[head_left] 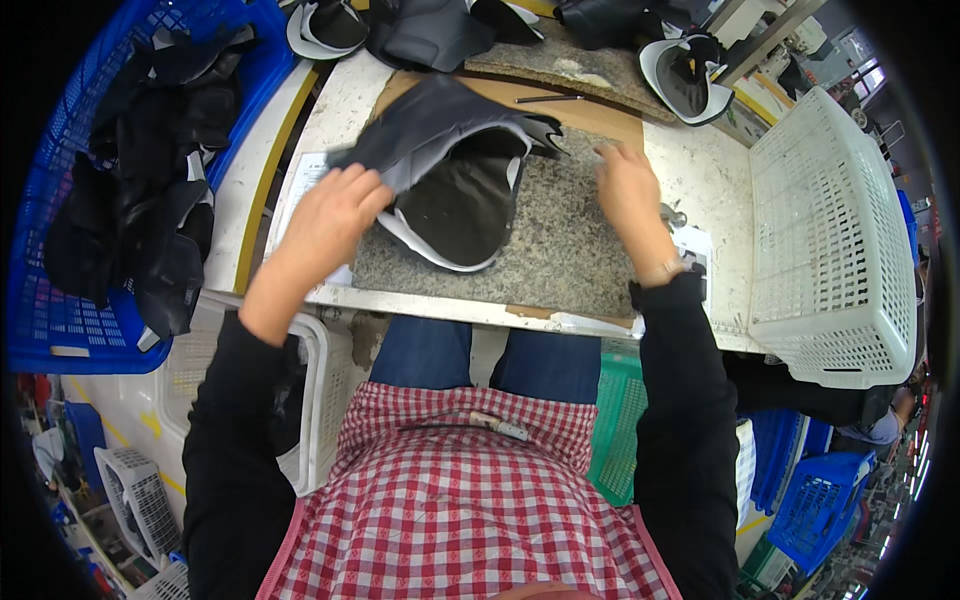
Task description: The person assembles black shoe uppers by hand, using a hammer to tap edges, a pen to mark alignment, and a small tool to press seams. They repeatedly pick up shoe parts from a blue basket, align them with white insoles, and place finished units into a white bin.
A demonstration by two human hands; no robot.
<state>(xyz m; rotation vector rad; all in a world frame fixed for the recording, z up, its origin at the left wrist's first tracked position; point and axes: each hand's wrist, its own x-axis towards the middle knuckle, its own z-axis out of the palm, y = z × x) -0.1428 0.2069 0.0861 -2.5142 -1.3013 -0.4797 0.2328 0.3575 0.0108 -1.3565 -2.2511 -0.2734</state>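
Observation:
On the speckled grey board (570,240) in front of me lies a black boot upper (455,115). Its dark sole side with a white rim is turned up toward me, and its shaft stretches to the far left. My left hand (340,215) has its fingers bent over the near left edge of the upper, gripping it; the thumb is mostly hidden. To the right of the upper, apart from it, my right hand (628,190) hovers by the board's edge with nothing in it, fingers loosely apart.
A blue crate (250,130) of black uppers stands left; a white perforated basket (830,220) stands right. More uppers (430,35) line the table's far side, near a dark pen (548,99). A small metal tool (673,215) lies beside my right wrist.

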